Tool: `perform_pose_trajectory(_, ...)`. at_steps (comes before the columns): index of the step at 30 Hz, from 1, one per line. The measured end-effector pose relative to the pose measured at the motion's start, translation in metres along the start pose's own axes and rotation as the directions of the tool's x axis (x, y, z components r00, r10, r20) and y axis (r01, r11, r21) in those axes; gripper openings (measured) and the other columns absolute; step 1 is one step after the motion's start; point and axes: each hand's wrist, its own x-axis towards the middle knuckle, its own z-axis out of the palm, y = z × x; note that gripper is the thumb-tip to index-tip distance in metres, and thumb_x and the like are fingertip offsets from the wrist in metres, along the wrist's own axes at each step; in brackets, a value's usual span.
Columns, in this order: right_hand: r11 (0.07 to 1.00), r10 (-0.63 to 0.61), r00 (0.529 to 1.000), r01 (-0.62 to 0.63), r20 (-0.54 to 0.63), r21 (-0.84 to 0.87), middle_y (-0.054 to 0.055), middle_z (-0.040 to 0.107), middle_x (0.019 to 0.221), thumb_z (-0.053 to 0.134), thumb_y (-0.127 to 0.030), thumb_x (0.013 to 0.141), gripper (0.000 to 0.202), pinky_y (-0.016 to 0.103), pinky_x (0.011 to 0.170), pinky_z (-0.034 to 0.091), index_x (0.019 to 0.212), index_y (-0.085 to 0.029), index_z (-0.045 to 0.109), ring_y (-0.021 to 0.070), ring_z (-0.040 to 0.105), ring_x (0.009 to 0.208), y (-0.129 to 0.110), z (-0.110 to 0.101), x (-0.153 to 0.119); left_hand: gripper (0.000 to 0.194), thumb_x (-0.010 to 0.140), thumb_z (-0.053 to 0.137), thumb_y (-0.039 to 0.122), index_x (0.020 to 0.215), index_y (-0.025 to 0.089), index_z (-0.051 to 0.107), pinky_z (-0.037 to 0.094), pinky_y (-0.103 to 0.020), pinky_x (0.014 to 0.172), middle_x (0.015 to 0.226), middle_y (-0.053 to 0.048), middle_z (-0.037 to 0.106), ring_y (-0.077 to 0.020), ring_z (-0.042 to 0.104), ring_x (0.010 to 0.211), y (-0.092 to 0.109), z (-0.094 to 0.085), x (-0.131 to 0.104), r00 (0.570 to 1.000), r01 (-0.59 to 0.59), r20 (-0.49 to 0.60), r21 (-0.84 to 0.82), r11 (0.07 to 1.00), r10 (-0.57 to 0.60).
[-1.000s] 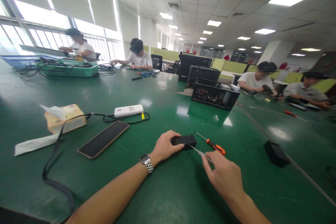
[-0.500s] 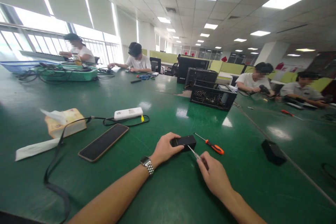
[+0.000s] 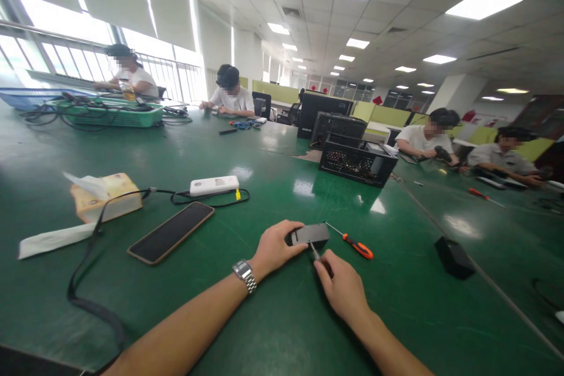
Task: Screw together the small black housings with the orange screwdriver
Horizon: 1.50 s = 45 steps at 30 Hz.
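Observation:
A small black box (image 3: 312, 235) rests on the green table, gripped at its left end by my left hand (image 3: 277, 248), thumb along the near side. A watch is on that wrist. My right hand (image 3: 342, 282) pinches a thin screwdriver (image 3: 315, 252), whose tip meets the near edge of the box. Just beyond my right hand lies an orange and black screwdriver (image 3: 360, 247), its shaft pointing toward the box.
On the left are a phone (image 3: 171, 232), a white power bank (image 3: 214, 185) with a cable and a tissue pack (image 3: 108, 198). Another black box (image 3: 455, 257) lies right. Farther back stand an open computer case (image 3: 356, 161) and a green basket (image 3: 114, 114). Several people sit around.
My right hand and its screwdriver have moved left, along the near edge of the box. The box's top looks lighter and slightly tilted. The camera view has shifted a little.

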Motion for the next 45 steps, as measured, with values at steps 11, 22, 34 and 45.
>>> perform_pose_trajectory(11, 0.997, -0.052, 0.998, 0.051, -0.018, -0.059, -0.001, 0.064, 0.069, 0.046, -0.031, 0.093, 0.020, 0.023, 0.053, 0.023, 0.076, -0.022, 0.050, 0.0143, 0.058, 0.062, -0.005, -0.012, 0.013, 0.038, 0.073, 0.067, 0.030, 0.110, 0.025, 0.060, 0.048, -0.030, 0.081, 0.103, -0.001, 0.070, -0.0223, 0.065, 0.090, 0.007, -0.006, 0.005, 0.999, -0.018, 0.054, 0.164, 0.986, 0.009)
perform_pose_trajectory(22, 1.000, 0.026, 0.999, -0.027, 0.035, 0.010, -0.002, 0.064, 0.071, 0.047, -0.031, 0.091, 0.016, 0.021, 0.052, 0.023, 0.078, -0.023, 0.049, 0.0134, 0.056, 0.062, -0.003, 0.003, 0.013, 0.044, 0.074, 0.069, 0.034, 0.117, 0.027, 0.062, 0.048, -0.031, 0.086, 0.108, -0.002, 0.070, -0.0237, 0.065, 0.096, 0.007, -0.010, 0.005, 0.996, -0.034, 0.090, 0.154, 0.987, 0.020)
perform_pose_trajectory(34, 0.976, -0.139, 0.889, 0.048, 0.436, 0.214, -0.004, 0.059, 0.062, 0.064, -0.034, 0.077, 0.016, 0.020, 0.053, 0.035, 0.070, -0.020, 0.064, 0.0115, 0.053, 0.057, 0.048, -0.059, 0.003, 0.034, 0.071, 0.072, 0.035, 0.104, 0.026, 0.068, 0.049, -0.035, 0.083, 0.103, -0.001, 0.073, -0.0260, 0.067, 0.093, 0.003, -0.010, 0.006, 0.997, 0.041, 0.065, 0.105, 0.994, -0.048)
perform_pose_trajectory(45, 0.925, -0.357, 0.934, 0.349, 0.027, 0.152, 0.010, 0.056, 0.132, 0.046, -0.033, 0.093, 0.041, 0.042, 0.104, 0.039, 0.132, -0.024, 0.055, 0.0241, 0.051, 0.121, 0.030, -0.027, 0.030, 0.041, 0.068, 0.077, 0.032, 0.107, 0.023, 0.069, 0.049, -0.028, 0.083, 0.104, -0.002, 0.072, -0.0226, 0.066, 0.094, 0.003, -0.002, 0.003, 0.986, 0.012, 0.169, -0.141, 0.990, 0.012)
